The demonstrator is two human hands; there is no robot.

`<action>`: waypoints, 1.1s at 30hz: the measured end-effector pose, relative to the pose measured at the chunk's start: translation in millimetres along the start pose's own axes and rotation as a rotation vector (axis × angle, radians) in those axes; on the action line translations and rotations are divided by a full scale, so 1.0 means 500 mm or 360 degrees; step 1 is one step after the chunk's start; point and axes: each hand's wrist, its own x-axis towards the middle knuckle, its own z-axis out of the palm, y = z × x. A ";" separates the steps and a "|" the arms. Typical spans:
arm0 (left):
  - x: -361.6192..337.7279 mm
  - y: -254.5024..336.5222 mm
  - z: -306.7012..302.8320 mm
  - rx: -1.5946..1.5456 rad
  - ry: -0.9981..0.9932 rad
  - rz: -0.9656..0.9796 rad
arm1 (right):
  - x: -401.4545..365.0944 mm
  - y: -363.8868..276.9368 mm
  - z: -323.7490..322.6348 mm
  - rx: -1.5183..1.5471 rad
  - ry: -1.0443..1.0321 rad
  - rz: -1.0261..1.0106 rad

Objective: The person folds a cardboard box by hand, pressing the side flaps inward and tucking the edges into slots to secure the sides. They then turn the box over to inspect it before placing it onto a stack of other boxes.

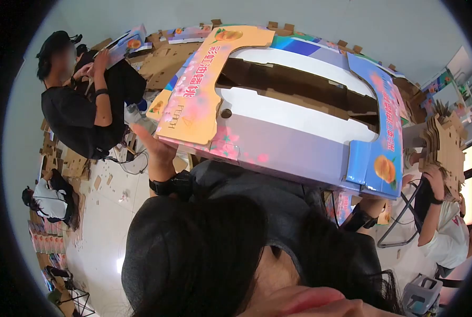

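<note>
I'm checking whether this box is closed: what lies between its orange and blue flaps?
Between the orange flap and blue flap, the head view shows two white strips with an open gap between them.

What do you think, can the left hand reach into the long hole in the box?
Probably yes. The long hole looks uncovered, and the left hand is at a corner of the box. It would just have to go over the orange flap.
</note>
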 end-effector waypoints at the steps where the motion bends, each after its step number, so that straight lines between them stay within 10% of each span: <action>1: -0.002 0.002 0.003 -0.0005 0.0009 0.0021 | 0.003 0.001 0.002 -0.0004 0.0009 -0.0022; 5: -0.010 0.026 0.039 0.0025 0.0269 0.0103 | 0.018 0.003 0.013 -0.0051 0.0007 -0.0078; 9: 0.002 0.031 0.036 -0.1057 -0.0882 0.0081 | 0.034 0.000 0.009 -0.0062 0.0008 -0.0143; 12: -0.016 0.041 0.068 -0.0263 -0.0221 0.0131 | 0.044 0.002 0.010 -0.0083 0.0011 -0.0176; 29: -0.030 0.051 0.074 0.0296 -0.0084 0.0498 | 0.060 0.043 0.012 -0.0212 -0.0059 -0.0129; 32: 0.004 0.014 0.014 -0.0978 -0.1060 0.0584 | 0.061 0.051 0.014 -0.0252 -0.0076 -0.0134; 33: -0.007 0.023 0.038 -0.1030 -0.0910 0.0583 | 0.062 0.054 0.014 -0.0265 -0.0089 -0.0133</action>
